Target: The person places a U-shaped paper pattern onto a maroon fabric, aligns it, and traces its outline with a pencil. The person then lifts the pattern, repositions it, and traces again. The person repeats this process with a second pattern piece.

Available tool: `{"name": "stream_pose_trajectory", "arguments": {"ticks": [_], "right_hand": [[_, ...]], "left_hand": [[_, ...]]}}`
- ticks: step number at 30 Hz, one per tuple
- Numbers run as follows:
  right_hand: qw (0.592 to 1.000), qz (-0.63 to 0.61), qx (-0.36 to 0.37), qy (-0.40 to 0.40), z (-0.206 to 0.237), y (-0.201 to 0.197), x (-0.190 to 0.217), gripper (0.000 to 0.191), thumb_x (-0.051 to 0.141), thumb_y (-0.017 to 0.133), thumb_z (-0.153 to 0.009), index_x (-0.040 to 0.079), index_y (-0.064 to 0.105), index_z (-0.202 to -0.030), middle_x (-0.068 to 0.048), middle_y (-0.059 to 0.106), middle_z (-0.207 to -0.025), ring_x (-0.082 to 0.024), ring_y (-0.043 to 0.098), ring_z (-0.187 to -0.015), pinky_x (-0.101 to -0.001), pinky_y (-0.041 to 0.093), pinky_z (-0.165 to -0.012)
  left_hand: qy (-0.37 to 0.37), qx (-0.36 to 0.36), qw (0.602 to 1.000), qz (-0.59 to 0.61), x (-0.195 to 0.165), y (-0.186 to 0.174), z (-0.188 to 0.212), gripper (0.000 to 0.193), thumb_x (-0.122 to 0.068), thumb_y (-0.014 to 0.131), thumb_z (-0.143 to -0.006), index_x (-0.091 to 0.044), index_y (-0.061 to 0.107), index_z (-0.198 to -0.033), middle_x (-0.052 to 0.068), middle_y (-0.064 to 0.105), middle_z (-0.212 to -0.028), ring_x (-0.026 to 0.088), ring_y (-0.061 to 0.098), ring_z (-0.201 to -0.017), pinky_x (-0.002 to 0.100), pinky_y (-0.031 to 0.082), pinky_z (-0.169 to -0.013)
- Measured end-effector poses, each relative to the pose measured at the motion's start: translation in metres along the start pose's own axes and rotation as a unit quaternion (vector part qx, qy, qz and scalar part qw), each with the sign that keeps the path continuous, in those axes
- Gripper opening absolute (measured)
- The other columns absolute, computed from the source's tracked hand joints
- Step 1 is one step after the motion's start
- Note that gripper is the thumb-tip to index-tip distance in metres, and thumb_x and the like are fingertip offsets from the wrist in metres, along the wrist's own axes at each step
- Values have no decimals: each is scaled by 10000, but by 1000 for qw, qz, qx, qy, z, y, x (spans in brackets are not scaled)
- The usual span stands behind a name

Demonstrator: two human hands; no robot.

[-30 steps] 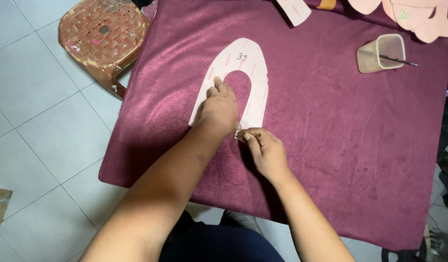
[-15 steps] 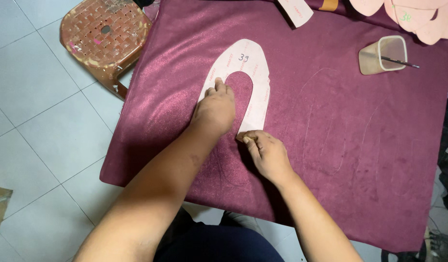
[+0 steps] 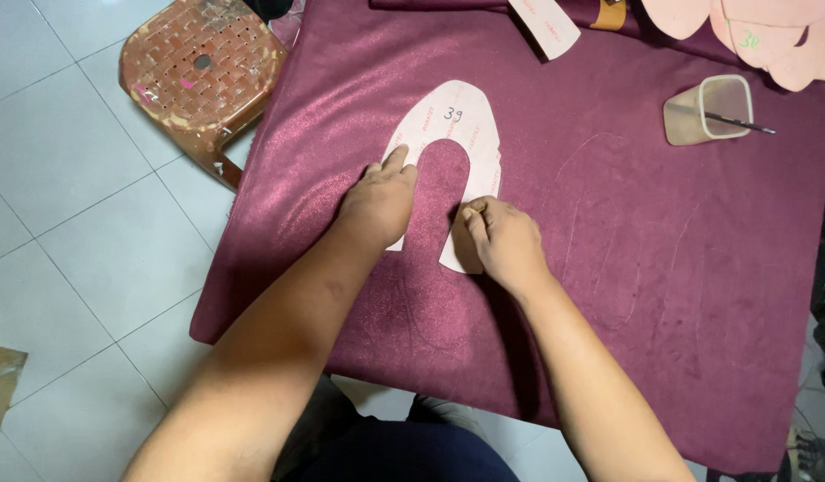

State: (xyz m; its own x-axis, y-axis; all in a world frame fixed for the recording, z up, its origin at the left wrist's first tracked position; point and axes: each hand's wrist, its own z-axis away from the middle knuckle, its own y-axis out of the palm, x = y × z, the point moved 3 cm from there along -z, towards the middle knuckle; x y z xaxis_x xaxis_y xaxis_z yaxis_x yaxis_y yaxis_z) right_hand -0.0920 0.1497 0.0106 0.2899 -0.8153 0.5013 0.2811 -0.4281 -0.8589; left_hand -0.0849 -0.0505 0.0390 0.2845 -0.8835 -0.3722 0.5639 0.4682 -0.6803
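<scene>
Left hand point(image 3: 379, 198): laid flat on the left arm of the paper pattern point(image 3: 453, 125), pinning it; nothing grasped.
Right hand point(image 3: 502, 239): grip clenched at the pattern's right arm; a marker is not made out, cannot tell.
Pattern: horseshoe-shaped, flat on maroon cloth point(image 3: 609, 295) over the worktop.
Change: right hand shifted down the right arm since half a second ago; tracing judged advancing.
Nearby: plastic cup point(image 3: 707, 109), stool point(image 3: 203, 76).

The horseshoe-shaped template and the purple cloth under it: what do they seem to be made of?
Template: apparently thin card or stiff paper, matte pale pink, lying flat with clean cut edges. Cloth: looks like suede or velvety fabric, maroon, with a soft sheen and faint traced lines. Stool: likely moulded plastic, with a latticed seat.
</scene>
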Motion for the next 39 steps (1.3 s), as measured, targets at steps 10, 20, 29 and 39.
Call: {"name": "stream_pose_trajectory", "arguments": {"ticks": [10,20,29,39], "right_hand": [[997,10,-59,37,-55,-9,-12,233,275,637,-1011,60,718,-1044,-176,736,-949,-364,712,-870,-465,551,-785],[997,49,-59,22,-81,-13,-12,252,282,645,-1015,46,730,-1042,-170,744,-921,-341,716,-849,-454,550,-794],[997,-51,-57,0,-93,-11,-10,236,251,622,-1010,44,729,-1045,-127,749,-872,-248,740,-763,-392,576,-739],[993,-93,-64,33,-97,-6,-15,195,196,624,-1020,37,735,-1045,-102,765,-882,-188,751,-791,-334,576,-750]], "left_hand": [[8,-20,1000,15,5,9,-18,515,89,466,-946,-66,447,-1437,31,144,-1702,294,443,-1407,405,389,-1169],[19,-29,999,21,8,9,-21,432,104,511,-917,-48,521,-1322,23,149,-1709,292,486,-1374,387,428,-1143],[23,-49,998,20,11,14,-26,401,99,511,-920,-43,536,-1294,29,193,-1692,296,492,-1371,371,445,-1119],[70,-91,993,34,21,27,-36,381,55,507,-923,-35,535,-1292,81,257,-1662,329,511,-1351,405,451,-1104]]}}
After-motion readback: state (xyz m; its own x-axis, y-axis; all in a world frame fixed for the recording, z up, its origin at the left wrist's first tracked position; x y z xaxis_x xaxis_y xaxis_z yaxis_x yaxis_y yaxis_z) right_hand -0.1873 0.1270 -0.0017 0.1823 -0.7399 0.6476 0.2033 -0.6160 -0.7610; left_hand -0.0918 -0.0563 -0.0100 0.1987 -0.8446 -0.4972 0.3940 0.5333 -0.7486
